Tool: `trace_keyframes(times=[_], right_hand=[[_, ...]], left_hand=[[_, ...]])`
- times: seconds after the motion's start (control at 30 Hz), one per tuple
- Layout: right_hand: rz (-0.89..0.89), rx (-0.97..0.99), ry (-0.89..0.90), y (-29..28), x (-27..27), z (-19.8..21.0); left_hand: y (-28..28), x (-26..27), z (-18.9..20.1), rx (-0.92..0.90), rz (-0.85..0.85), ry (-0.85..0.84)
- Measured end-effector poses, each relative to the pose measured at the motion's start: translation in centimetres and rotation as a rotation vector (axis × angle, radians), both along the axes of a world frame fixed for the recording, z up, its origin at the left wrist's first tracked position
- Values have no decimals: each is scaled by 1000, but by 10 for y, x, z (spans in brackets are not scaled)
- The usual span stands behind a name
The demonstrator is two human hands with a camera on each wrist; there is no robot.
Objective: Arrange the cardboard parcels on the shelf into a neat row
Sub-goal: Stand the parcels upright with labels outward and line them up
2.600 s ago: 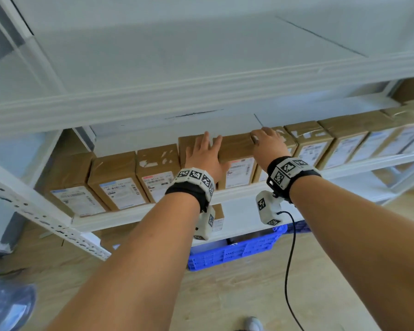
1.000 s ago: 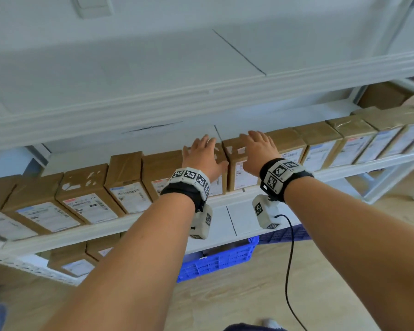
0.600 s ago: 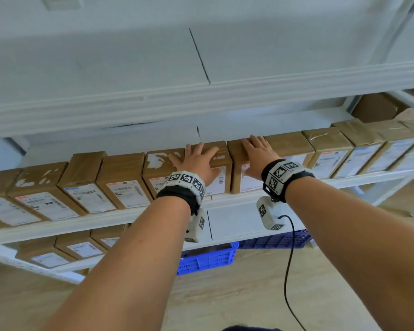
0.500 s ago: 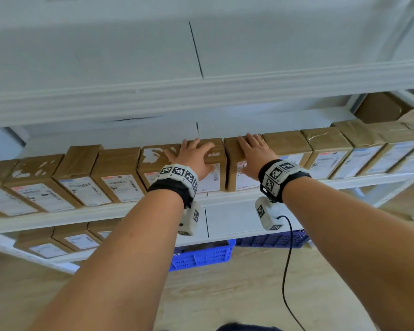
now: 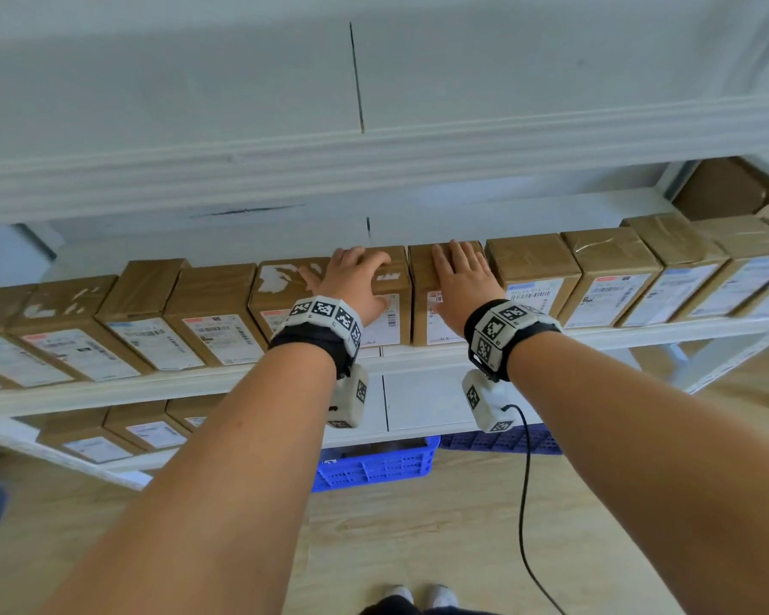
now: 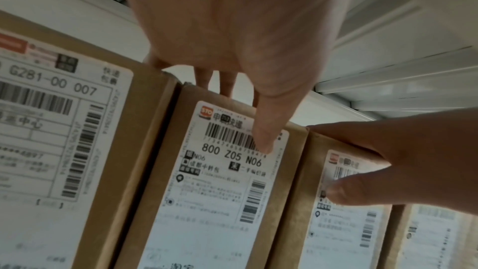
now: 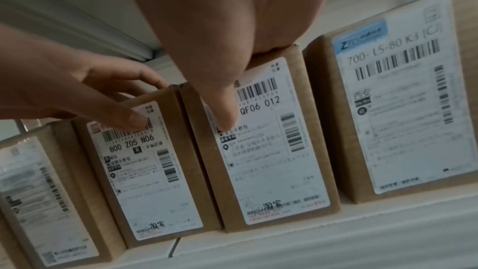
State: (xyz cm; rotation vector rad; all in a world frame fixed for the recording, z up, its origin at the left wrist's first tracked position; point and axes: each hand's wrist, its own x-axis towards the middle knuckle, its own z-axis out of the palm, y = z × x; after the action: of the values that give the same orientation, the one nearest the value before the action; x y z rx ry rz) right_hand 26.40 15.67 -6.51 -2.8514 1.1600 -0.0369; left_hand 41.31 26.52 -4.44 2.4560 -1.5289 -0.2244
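Note:
Brown cardboard parcels with white labels stand in a row along the middle shelf (image 5: pixel 152 386). My left hand (image 5: pixel 356 281) lies on top of the parcel marked 800 Z05 N06 (image 6: pixel 220 191), fingers over its top and thumb straight down its front label. My right hand (image 5: pixel 462 277) lies the same way on the neighbouring parcel marked QF06 012 (image 7: pixel 271 150), with its thumb on the label. The two parcels stand side by side, nearly touching. In the left wrist view my left hand (image 6: pixel 232 28) is above and my right hand (image 6: pixel 401 161) is at the right.
The upper shelf's white rail (image 5: pixel 374 162) hangs close above the parcels. More parcels (image 5: pixel 143 430) stand on the lower shelf at the left. Blue crates (image 5: pixel 374 463) sit on the wooden floor below. A black cable (image 5: pixel 524 481) hangs from my right wrist.
Both hands have shifted along the row onto two neighbouring parcels. In the last half second they stay on those parcels with almost no movement.

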Motion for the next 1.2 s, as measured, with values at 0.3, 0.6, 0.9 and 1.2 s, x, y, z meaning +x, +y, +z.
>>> trace_keyframes(times=[0.3,0.6,0.9,1.2], right_hand=[[-41,23,-39,0,-10,13],[-119,34,-28,-32,-60,28],[-132,28,-20,-93,-128,31],[-16,57,-38,-139,-177,16]], left_hand=[[-4,-14,10,-4,25,-4],[-44,-63,19,42,-77,-40],[-101,-138,12,77,-72,-110],[-130,-186,3,167,141,-111]])
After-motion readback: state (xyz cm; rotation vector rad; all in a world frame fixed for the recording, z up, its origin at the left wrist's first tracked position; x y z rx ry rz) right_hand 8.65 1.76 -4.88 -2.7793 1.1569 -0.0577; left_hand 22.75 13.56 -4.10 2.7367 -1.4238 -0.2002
